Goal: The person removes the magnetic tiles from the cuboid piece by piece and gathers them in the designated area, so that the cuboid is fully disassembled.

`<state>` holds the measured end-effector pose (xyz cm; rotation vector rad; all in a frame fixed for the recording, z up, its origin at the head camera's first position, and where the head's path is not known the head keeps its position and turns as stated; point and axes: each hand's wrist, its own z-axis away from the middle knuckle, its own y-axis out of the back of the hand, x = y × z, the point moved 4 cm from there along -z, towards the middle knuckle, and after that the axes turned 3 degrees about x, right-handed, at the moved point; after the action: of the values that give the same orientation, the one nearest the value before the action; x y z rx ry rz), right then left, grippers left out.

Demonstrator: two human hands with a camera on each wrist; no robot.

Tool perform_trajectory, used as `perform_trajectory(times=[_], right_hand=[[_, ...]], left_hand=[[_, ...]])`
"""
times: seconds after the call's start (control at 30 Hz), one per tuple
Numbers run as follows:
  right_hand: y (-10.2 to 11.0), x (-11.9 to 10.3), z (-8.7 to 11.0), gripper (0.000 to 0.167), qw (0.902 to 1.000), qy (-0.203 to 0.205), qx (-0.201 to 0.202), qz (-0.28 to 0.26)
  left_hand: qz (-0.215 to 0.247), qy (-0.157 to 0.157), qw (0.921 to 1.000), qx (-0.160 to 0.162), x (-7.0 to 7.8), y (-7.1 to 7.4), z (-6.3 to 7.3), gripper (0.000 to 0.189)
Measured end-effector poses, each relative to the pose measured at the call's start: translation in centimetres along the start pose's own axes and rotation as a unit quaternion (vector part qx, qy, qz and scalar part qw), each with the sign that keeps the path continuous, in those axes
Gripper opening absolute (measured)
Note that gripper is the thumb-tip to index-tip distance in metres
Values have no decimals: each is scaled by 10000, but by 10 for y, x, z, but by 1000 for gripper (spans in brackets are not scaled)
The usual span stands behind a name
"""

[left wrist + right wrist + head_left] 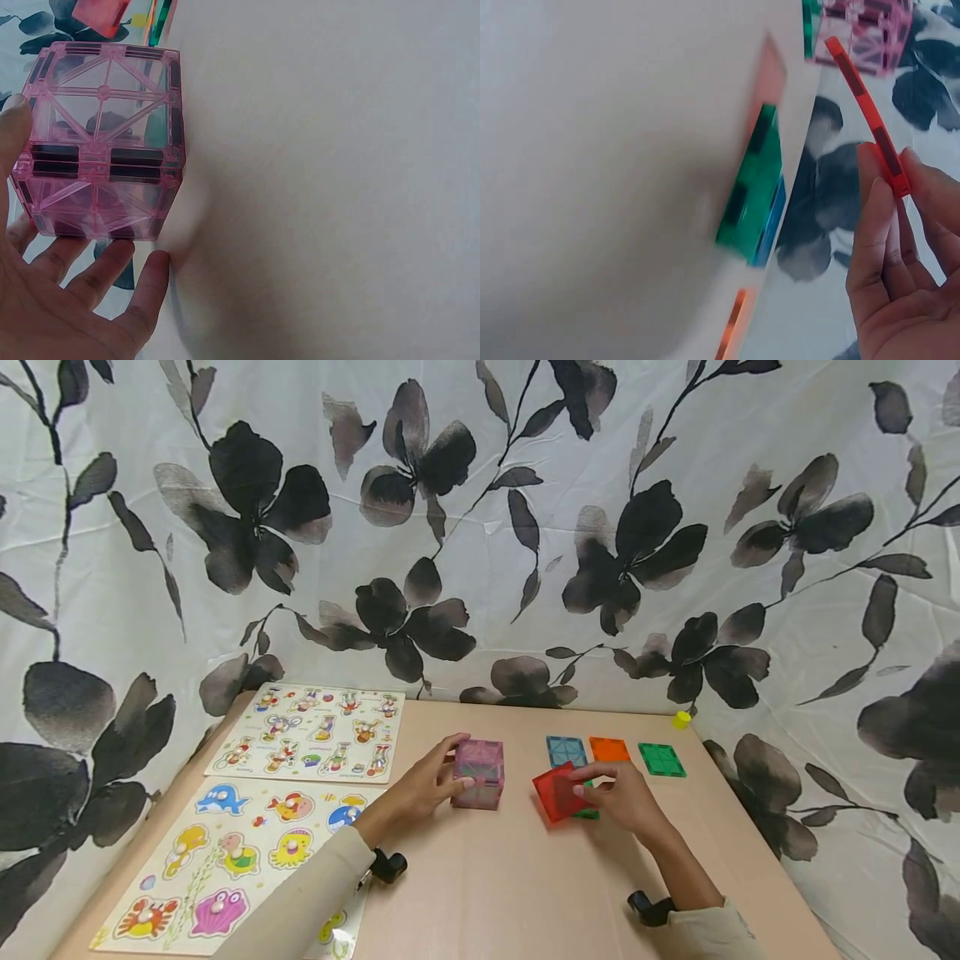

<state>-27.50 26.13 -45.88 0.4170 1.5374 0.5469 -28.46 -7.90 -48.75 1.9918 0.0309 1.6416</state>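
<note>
Sleeve (300,893): over our puzzle (247,822).
Left hand (420,785): wide grip holds pink box (480,777).
Right hand (618,793): grip pinches red tile (552,793) above desk (465,893), nearer right edge.
Tile step: a carry, we guess; next needs care.

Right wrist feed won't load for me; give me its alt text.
A right hand pinches a red tile, seen nearly edge-on, between thumb and fingers. To its left are a green tile with a blue tile partly behind it, and an orange tile cut off at the bottom edge. A pink cube shows at the top.
</note>
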Motion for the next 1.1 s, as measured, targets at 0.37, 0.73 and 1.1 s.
perform_trajectory(times=[0.37,0.73,1.1], right_hand=[[47,39,6,33,9954,-621,586,-430],[76,83,10,40,9918,-978,779,-263],[82,106,13,36,9869,-1397,727,-342]], left_hand=[[40,31,10000,18,-3,0,0,78],[4,14,10000,11,-2,-1,-1,78],[20,32,10000,30,-3,-1,-1,77]])
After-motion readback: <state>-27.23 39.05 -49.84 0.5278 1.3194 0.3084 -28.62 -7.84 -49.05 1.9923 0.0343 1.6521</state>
